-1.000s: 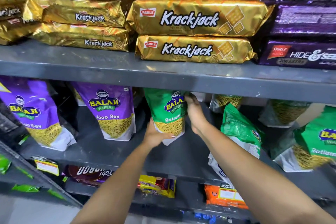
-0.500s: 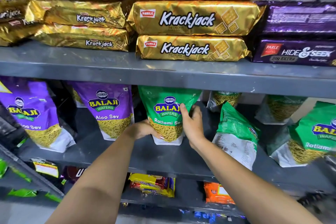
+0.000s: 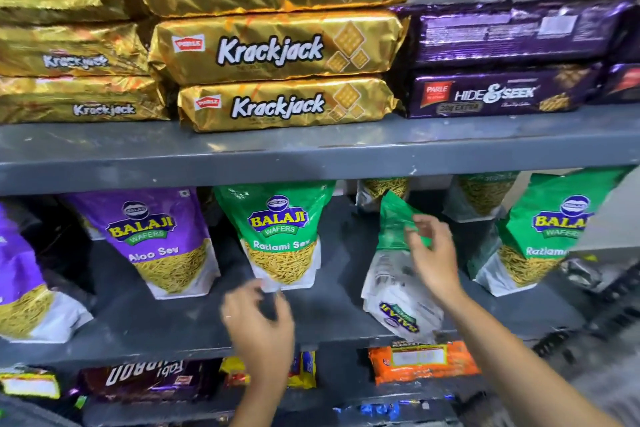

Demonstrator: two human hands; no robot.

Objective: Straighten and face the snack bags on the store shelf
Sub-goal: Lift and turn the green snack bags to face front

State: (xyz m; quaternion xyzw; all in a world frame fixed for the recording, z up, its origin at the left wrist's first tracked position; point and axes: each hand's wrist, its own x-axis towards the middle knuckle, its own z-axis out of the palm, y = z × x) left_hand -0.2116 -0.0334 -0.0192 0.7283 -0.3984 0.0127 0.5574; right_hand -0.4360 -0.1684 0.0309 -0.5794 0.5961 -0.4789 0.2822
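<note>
Green Ratlami Sev bag [image 3: 282,236] upright, front-facing

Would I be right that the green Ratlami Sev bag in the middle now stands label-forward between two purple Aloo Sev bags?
Not quite: the head view shows the Ratlami Sev bag label-forward, but only its left neighbour is a purple Aloo Sev bag; on its right is a turned green bag.

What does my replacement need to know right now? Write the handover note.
Left hand: open, empty, just below the upright Ratlami Sev bag.
Right hand: open, fingers at the top of the toppled green bag, not gripping yet.
Done: Ratlami Sev bag and Aloo Sev bag stand label-forward on the middle shelf.
Left: the toppled bag leans back-side out with its logo upside down; stand it and turn it.
</note>
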